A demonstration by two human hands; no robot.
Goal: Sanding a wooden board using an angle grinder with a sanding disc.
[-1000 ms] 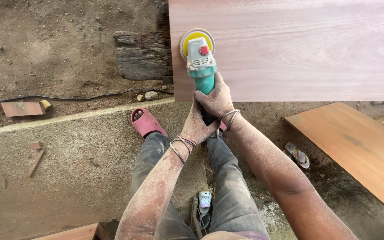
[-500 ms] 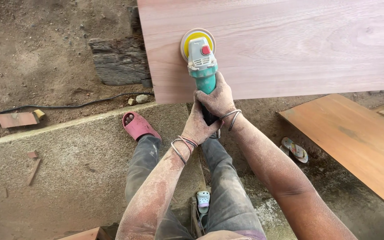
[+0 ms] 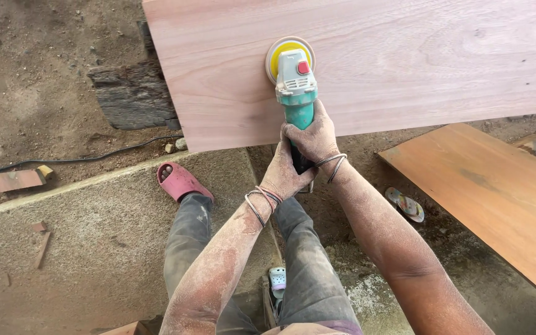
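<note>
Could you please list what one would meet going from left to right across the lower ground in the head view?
Small reddish wood block → pink sandal → left hand on the sander handle → used sanding discs → orange-brown board.

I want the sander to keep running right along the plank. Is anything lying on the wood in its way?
Nothing visible does. The sander, held by the left hand and right hand, sits on the plank, whose surface to the right shows only bare wood grain and dust.
</note>
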